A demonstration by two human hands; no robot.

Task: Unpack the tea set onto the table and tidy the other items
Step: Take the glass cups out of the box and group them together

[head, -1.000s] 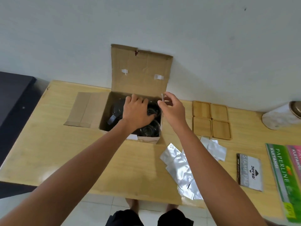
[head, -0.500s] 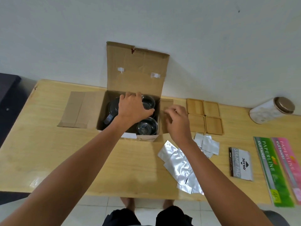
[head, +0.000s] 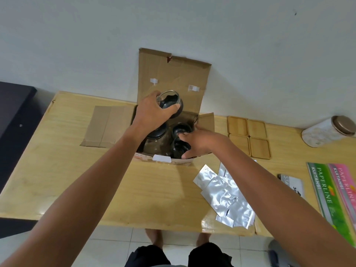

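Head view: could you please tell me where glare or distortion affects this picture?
Head view: glare on the silver foil sachets and on the table at its glossy near edge; wide-angle distortion bows the table's edges; the glass cup gripped by the left hand looks soft.

Dark furniture [head: 11, 120] perhaps; tiled floor [head: 113, 241].

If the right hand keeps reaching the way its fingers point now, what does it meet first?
Most likely the glass cup at the box's near right corner: the right hand's fingers curl leftward into the box around it. Whether they already touch is unclear.
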